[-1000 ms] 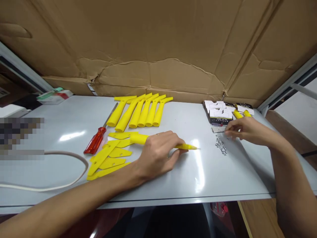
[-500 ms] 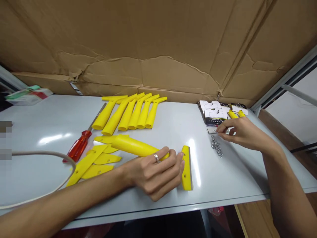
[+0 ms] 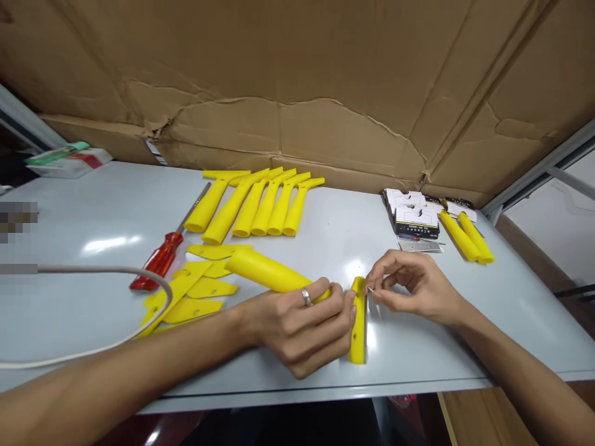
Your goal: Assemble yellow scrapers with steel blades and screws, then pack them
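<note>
The left hand is wrapped around a yellow plastic scraper at the neck, where the tapered hollow handle meets the flat head; the handle runs back and away from the knuckles, and the head stands on edge on the table just past the fingertips. Directly across the head from it, the right hand is pinched narrow — thumb and forefinger closed on something small and metallic at the head's upper end, most likely a screw, though it is too small to tell for sure.

The scraper looks light and stiff, a moulded part with a smooth, somewhat slick skin. The neck seems the soundest place to grip it: the handle is fat enough to fill the palm, and a hold there leaves the holes along the head free. The thin edge of the head would probably flex a little under pressure.

Beyond the left hand lie a row of bare yellow handles, a pile of flat yellow plates and a red-handled screwdriver — all within reach. Beyond the right hand sit a metal blade and small blade packs.
</note>
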The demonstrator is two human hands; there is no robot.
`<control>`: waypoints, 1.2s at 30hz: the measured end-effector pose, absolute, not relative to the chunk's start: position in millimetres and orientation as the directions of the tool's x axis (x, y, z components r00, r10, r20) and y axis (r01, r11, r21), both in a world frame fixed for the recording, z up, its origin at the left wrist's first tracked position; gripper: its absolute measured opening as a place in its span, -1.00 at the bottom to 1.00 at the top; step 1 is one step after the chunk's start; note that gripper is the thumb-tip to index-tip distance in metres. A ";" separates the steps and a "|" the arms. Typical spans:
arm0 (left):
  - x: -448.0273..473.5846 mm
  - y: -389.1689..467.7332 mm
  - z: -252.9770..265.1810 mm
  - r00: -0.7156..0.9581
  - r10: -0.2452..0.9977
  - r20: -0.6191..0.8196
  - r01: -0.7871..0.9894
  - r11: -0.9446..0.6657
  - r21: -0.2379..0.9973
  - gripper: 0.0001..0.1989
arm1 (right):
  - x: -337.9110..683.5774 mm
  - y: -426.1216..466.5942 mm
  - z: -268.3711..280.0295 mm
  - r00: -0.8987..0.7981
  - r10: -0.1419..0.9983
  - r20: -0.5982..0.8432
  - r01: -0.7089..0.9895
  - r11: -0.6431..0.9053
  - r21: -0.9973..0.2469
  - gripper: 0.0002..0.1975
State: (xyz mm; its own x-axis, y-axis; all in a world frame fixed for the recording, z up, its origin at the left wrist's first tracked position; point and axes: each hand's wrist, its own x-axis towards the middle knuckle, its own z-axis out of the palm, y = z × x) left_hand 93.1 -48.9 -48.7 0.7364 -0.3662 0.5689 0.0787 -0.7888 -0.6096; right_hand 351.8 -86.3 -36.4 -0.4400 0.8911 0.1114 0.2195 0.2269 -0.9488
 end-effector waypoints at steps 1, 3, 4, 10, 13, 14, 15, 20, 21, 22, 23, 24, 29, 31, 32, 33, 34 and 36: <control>93.3 -48.6 -49.1 0.734 -0.368 0.572 0.082 -0.787 -0.611 -0.77 | 351.8 -86.4 -35.8 -0.444 0.892 0.087 0.219 0.202 -0.955 -0.91; 93.7 -48.1 -49.6 0.727 -0.371 0.578 0.084 -0.787 -0.611 -0.76 | 350.7 -86.2 -34.1 -0.474 0.878 0.065 0.233 0.196 -0.952 -0.86; 93.9 -48.0 -49.7 0.723 -0.374 0.580 0.080 -0.789 -0.609 -0.76 | 349.7 -85.8 -33.2 -0.487 0.870 0.081 0.252 0.228 -0.941 -0.85; 93.5 -50.2 -49.3 0.726 -0.355 0.589 0.080 -0.807 -0.585 -0.80 | 345.3 -84.2 -33.3 -0.480 0.847 0.229 0.382 0.437 -0.814 -0.85; 92.9 -50.5 -49.6 0.724 -0.341 0.599 0.108 -0.802 -0.587 -0.79 | 344.5 -85.5 -37.8 -0.475 0.846 0.241 0.398 0.451 -0.799 -0.86; 92.8 -50.2 -50.1 0.721 -0.340 0.603 0.111 -0.803 -0.585 -0.80 | 343.9 -86.1 -39.6 -0.471 0.842 0.264 0.401 0.471 -0.786 -0.87; 92.7 -49.9 -50.9 0.717 -0.341 0.607 0.111 -0.805 -0.583 -0.81 | 343.3 -86.5 -41.4 -0.466 0.834 0.296 0.405 0.499 -0.766 -0.88; 93.3 -48.8 -54.6 0.692 -0.318 0.648 0.135 -0.825 -0.549 -0.82 | 339.8 -88.2 -46.7 -0.472 0.732 0.492 0.433 0.678 -0.594 -0.89; 93.6 -48.8 -54.5 0.691 -0.300 0.658 0.146 -0.833 -0.533 -0.82 | 338.9 -88.7 -47.0 -0.477 0.705 0.524 0.439 0.708 -0.553 -0.89; 93.9 -48.9 -54.2 0.691 -0.281 0.666 0.153 -0.843 -0.515 -0.81 | 337.9 -89.4 -47.2 -0.483 0.681 0.550 0.445 0.732 -0.516 -0.88; 94.1 -49.0 -53.6 0.694 -0.261 0.671 0.160 -0.853 -0.497 -0.80 | 336.6 -90.2 -47.4 -0.486 0.663 0.569 0.453 0.748 -0.485 -0.87; 94.3 -49.1 -53.0 0.700 -0.240 0.673 0.166 -0.862 -0.480 -0.80 | 335.0 -91.1 -47.8 -0.483 0.654 0.582 0.466 0.755 -0.461 -0.87; 95.2 -49.0 -51.0 0.692 -0.204 0.693 0.200 -0.867 -0.456 -0.77 | 328.2 -93.9 -52.4 -0.409 0.697 0.589 0.556 0.702 -0.445 -0.88; 95.6 -49.0 -51.3 0.689 -0.197 0.697 0.217 -0.862 -0.458 -0.75 | 328.4 -93.8 -54.0 -0.409 0.707 0.578 0.551 0.696 -0.461 -0.87; 95.8 -49.0 -51.7 0.690 -0.188 0.699 0.226 -0.861 -0.455 -0.75 | 329.2 -93.6 -54.3 -0.416 0.706 0.574 0.540 0.699 -0.469 -0.86; 96.0 -49.0 -52.2 0.689 -0.179 0.702 0.233 -0.862 -0.449 -0.74 | 330.2 -93.3 -54.1 -0.425 0.702 0.572 0.525 0.706 -0.476 -0.85; 96.3 -49.1 -52.8 0.686 -0.169 0.707 0.240 -0.865 -0.440 -0.74 | 331.5 -93.0 -53.3 -0.438 0.697 0.568 0.509 0.713 -0.482 -0.83; 96.8 -49.2 -54.0 0.676 -0.146 0.722 0.256 -0.873 -0.416 -0.75 | 333.9 -92.4 -50.7 -0.471 0.686 0.554 0.472 0.727 -0.499 -0.76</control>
